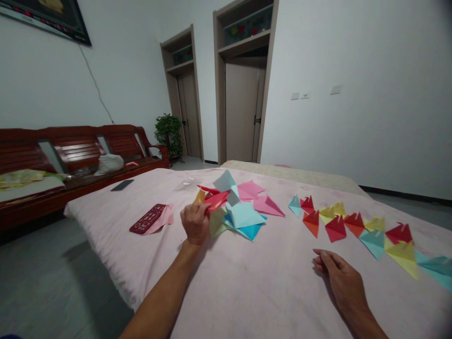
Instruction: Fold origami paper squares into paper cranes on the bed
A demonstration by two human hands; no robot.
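— Right hand (341, 278) closest, then: what is it doing?
— Lying palm down on the bed (247, 292), fingers (319, 258) stretched out loosely, holding nothing.
— And the surface?
— A pink sheet covers the bed, with a bare stretch between the two hands. Around it are a grey floor and white walls. Two doors (243, 110) stand far beyond the fingers with a plant (168, 134) beside them, and a wooden sofa (77, 150) sits well left of the left fingers.
— Anything that holds things?
— A white bag (110, 163) on the sofa; I cannot tell what is in it.
— The left hand (195, 222)?
— Its fingers are clamped on a red paper (216, 200) at the near edge of the pile (243, 216).
— How does that paper look?
— Bright red, folded to sharp points, sticking out to the right of those fingers. The pile just beyond is overlapping blue, pink, yellow and green sheets.
— Near the right fingers?
— A row (353, 228) of folded pieces lies just beyond them, red, yellow, blue and orange, running off right. A dark red card (148, 219) lies left of the left fingers, and a phone (122, 185) farther off.
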